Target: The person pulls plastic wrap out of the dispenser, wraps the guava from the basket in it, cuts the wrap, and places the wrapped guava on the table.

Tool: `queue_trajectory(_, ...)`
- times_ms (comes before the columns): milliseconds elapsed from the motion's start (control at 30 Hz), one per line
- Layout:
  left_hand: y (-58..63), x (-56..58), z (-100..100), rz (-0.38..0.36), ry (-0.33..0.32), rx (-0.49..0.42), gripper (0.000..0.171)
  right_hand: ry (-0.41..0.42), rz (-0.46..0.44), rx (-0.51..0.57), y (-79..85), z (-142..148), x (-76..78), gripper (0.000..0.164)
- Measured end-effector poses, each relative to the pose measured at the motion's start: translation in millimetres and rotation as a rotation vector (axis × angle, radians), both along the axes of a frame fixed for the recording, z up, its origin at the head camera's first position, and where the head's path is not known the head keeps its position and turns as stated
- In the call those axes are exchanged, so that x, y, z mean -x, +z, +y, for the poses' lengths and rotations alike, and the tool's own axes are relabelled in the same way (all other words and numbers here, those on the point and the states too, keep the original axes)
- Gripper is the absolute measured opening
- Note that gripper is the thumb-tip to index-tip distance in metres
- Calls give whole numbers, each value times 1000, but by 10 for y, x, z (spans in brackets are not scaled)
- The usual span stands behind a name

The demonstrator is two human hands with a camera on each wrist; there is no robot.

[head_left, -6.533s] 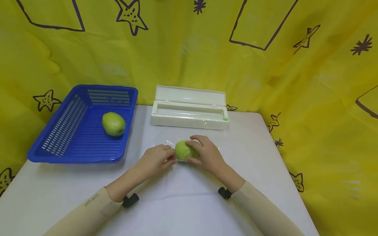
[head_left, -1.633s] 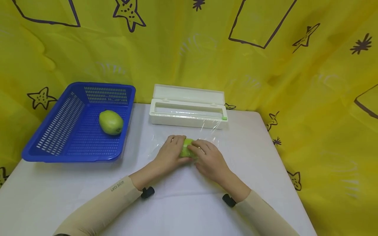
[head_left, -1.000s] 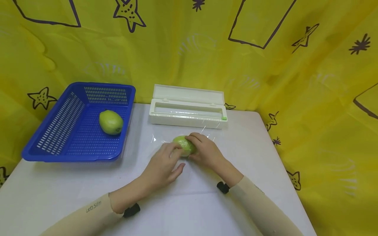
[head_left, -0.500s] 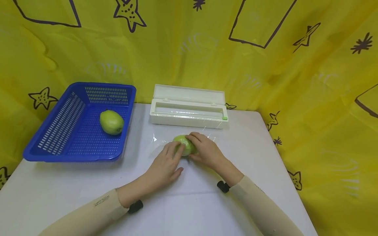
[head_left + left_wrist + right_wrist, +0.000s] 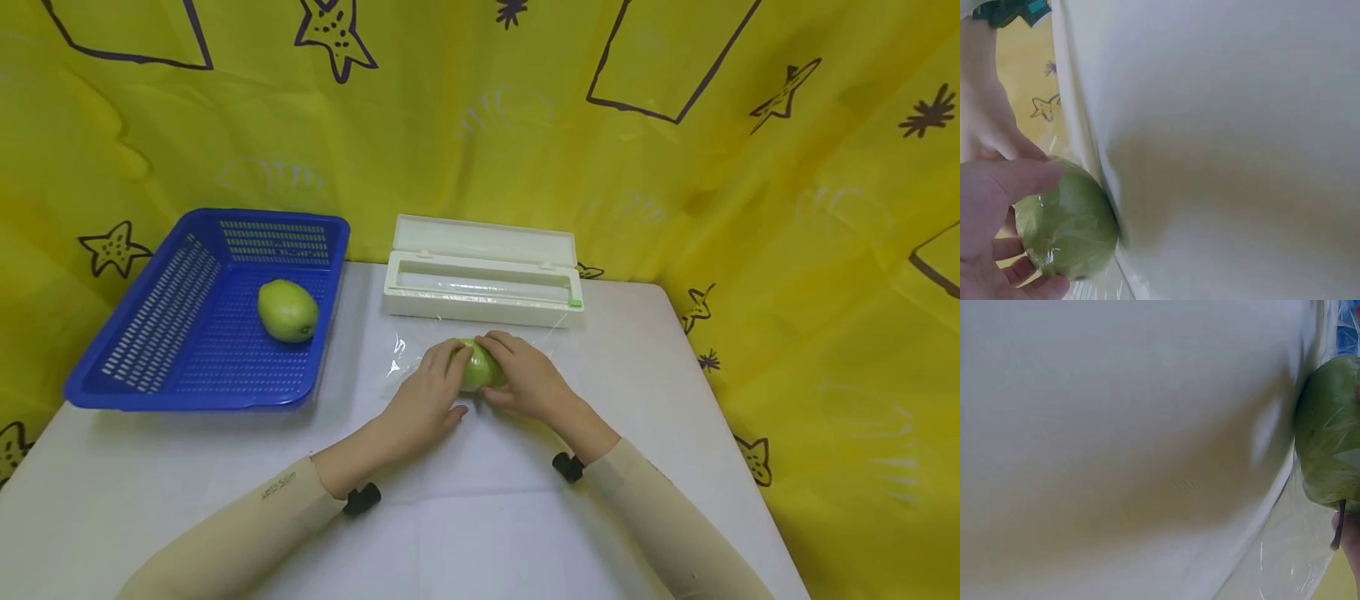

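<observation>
A green pear lies on the table in front of the dispenser, with clear cling film stretched glossy and creased over its skin. My left hand holds the pear's left side; in the left wrist view its thumb and fingers curl about the fruit. From the right, my right hand grips the other end, fingers over the top and thumb low. The right wrist view shows the brown stem under the film, beside a fingertip. Loose film spreads flat left of the pear and toward the dispenser.
Behind the hands stands a white cling film dispenser, lid raised, a film roll inside and a green slider at its right end. At the left, a blue basket holds another green pear. A yellow patterned curtain hangs behind the table.
Earlier my left hand pinched film beside the pear. It then came onto the fruit, drew back slightly, and now has moved up and right to grip it. My right hand keeps holding the pear.
</observation>
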State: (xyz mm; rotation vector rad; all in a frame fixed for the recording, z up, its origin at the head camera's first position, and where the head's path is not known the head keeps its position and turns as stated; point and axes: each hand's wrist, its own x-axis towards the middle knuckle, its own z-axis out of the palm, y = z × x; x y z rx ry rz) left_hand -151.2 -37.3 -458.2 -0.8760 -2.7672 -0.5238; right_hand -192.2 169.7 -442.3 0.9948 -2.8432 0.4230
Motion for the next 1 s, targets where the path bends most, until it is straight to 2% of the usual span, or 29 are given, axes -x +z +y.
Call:
queue_trajectory(200, 34, 127, 39, -60, 15, 38, 94, -3, -18, -28, 17, -10, 56, 81)
queue_trajectory(367, 59, 181, 82, -48, 15, 99, 100, -9, -41, -15, -13, 6, 96, 83)
queue_trajectory(500, 66, 226, 111, -44, 29, 78, 99, -50, -73, 25, -58, 26, 130, 90)
queue_trajectory(567, 58, 256, 123, -44, 39, 63, 96, -74, -61, 62, -66, 34, 129, 96)
queue_trajectory(667, 46, 298, 130, -40, 52, 43, 94, -125, 5, 124, -52, 41, 72, 97)
queue_trajectory(833, 53, 349, 113, -50, 61, 32, 93, -148, 100, 176, -43, 26, -86, 73)
queue_trajectory(900, 63, 368, 103, -58, 55, 37, 92, -141, 97, 155, -58, 10, -124, 72)
queue_trajectory(1000, 80, 401, 83, -64, 44, 35, 88, -138, 60, 131, -75, -33, -135, 80)
